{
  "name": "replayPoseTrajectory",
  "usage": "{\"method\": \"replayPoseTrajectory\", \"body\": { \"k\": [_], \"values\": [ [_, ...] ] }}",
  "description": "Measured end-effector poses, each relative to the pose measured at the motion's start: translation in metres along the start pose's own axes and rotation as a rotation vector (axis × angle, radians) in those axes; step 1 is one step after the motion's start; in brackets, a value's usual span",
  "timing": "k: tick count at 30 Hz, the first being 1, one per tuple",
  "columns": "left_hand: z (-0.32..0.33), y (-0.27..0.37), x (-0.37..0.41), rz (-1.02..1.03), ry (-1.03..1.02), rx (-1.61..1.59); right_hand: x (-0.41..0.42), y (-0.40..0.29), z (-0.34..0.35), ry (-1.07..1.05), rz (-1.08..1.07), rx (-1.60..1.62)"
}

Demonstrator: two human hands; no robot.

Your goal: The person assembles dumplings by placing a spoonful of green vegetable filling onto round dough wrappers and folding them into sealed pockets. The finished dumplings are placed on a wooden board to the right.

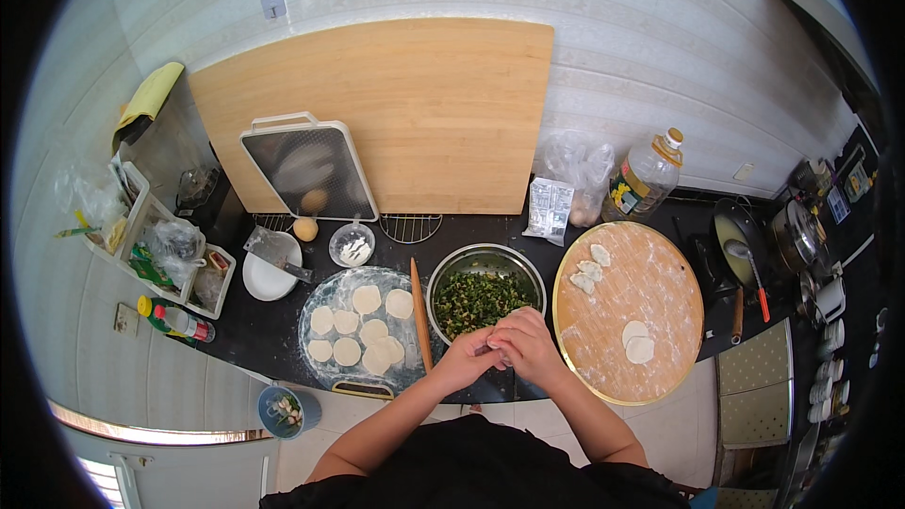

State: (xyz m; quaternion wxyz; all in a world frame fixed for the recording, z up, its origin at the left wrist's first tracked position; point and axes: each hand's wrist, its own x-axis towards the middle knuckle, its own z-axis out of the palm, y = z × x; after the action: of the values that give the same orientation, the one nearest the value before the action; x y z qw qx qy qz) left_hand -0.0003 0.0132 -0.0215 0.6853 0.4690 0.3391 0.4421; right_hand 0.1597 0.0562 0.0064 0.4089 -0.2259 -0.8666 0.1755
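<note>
My left hand (464,360) and my right hand (524,346) meet at the near rim of a steel bowl (540,283) of chopped green filling (481,297). Between the fingers shows a small pale bit, probably a dumpling, mostly hidden. Left of the bowl, a wooden rolling pin (420,311) lies on the edge of a floured round board (322,297) that carries several flat dough wrappers (346,351). On the right, a round wooden board (636,276) dusted with flour holds several folded dumplings (589,270) and two overlapping wrappers (639,349).
Behind the boards stand a small bowl of flour (353,249), a white plate (272,276) with a metal scraper (276,252), a plastic packet (549,210) and an oil bottle (642,180). A wok (735,240) is at the right. A blue bin (288,412) stands below the counter.
</note>
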Motion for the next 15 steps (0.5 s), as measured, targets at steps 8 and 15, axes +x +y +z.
{"method": "replayPoseTrajectory", "body": {
  "k": [8, 15],
  "values": [
    [0.008, 0.001, -0.002, -0.027, 0.127, -0.475, -0.003, -0.014, 0.001, 0.053, 0.378, 0.197],
    [0.019, -0.001, 0.000, -0.057, 0.156, -0.124, -0.014, -0.010, 0.008, 0.012, 0.386, 0.262]
  ]
}}
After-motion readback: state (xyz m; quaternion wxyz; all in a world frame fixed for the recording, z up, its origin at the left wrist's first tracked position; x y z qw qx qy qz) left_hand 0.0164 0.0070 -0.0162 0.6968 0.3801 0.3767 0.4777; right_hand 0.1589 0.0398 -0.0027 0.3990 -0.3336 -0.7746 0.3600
